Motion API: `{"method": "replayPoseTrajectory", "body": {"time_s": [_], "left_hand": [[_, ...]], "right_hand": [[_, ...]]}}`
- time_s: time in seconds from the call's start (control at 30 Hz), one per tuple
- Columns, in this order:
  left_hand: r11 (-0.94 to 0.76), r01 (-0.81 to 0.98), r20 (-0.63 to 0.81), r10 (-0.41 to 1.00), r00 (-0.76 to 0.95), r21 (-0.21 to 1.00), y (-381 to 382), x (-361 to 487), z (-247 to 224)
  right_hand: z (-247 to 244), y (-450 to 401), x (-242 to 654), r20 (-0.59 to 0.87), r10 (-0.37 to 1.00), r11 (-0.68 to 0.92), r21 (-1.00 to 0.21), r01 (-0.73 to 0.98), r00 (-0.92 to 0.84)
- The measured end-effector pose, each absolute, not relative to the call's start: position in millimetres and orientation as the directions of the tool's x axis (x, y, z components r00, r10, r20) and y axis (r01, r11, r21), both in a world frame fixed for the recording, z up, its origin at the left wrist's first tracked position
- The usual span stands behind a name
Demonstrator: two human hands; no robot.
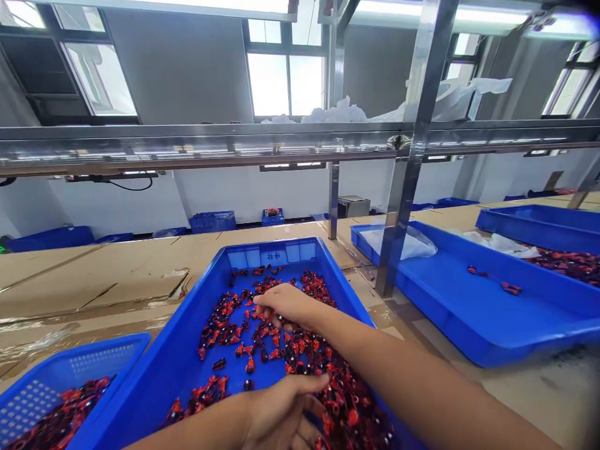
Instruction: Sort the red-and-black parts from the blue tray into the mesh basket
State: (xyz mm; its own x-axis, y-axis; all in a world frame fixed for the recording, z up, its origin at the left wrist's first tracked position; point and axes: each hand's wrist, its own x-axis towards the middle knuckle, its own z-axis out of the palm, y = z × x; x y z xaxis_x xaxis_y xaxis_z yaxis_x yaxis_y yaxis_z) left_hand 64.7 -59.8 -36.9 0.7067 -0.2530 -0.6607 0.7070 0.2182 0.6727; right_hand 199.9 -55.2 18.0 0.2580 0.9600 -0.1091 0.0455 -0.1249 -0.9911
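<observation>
Many small, shiny red-and-black pieces lie loose in a deep blue plastic tray in front of me; their exact kind is too small to tell. My right hand reaches across to the middle of the tray, low over the pieces. Its fingers are curled downward, and whatever lies between the fingertips is hidden. Closer to me, my left hand is turned partly palm-up beside the thicker heap at the right. Its thumb stands apart from the loosely bent fingers, and no piece shows gripped in it.
A blue perforated basket with similar pieces stands at left. To the right, another blue tray holds a few pieces and a plastic bag. A metal post rises between the trays, under a shelf beam. Cardboard covers the table.
</observation>
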Motion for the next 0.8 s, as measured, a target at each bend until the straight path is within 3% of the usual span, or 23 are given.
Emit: {"method": "replayPoseTrajectory", "body": {"time_s": [0.1, 0.2, 0.37, 0.5, 0.63, 0.8], "left_hand": [[0.403, 0.511, -0.418, -0.301, 0.857, 0.759, -95, 80, -49], [0.442, 0.401, -0.325, -0.239, 0.915, 0.802, -130, 92, -56], [0.429, 0.34, -0.342, -0.075, 0.937, 0.837, -144, 95, -64], [0.265, 0.464, -0.468, -0.052, 0.882, 0.845, -122, 87, -64], [0.17, 0.529, -0.539, 0.017, 0.842, 0.831, -94, 71, -33], [0.027, 0.485, -0.476, 0.243, 0.845, 0.874, -61, 51, 5]], "right_hand": [[18, -51, 203, -0.097, 0.965, -0.117, -0.991, 0.068, 0.243], [20, -50, 205, -0.095, 0.967, -0.118, -0.989, 0.086, 0.238], [20, -53, 207, -0.081, 0.965, -0.108, -0.99, 0.095, 0.248], [22, -54, 206, -0.064, 0.964, -0.083, -0.994, 0.064, 0.257], [25, -56, 206, -0.053, 0.959, -0.061, -0.998, 0.019, 0.28], [24, -60, 201, -0.085, 0.939, -0.09, -0.996, 0.001, 0.332]]}}
